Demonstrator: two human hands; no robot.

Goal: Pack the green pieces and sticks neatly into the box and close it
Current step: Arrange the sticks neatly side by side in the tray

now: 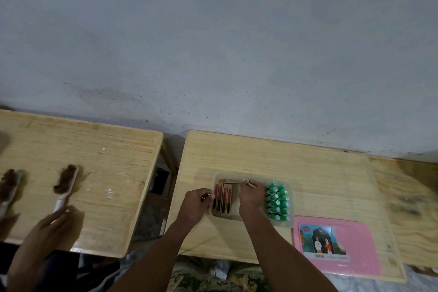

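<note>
Left grip (198, 204): curled at the box's (292, 221) left wall, lower centre; clamped or not, I can't tell.
Right grip (252, 199): pinching one stick (247, 182) above the laid sticks (222, 199).
Green pieces (277, 201): box's right side.
Risk: my stick lands crosswise, so the pink lid (336, 246) won't seat.

1. The pink lid (355, 253) carries a picture label (323, 242); the strip of print along its bottom edge is too small for me to read.
2. I can read nothing else.
</note>
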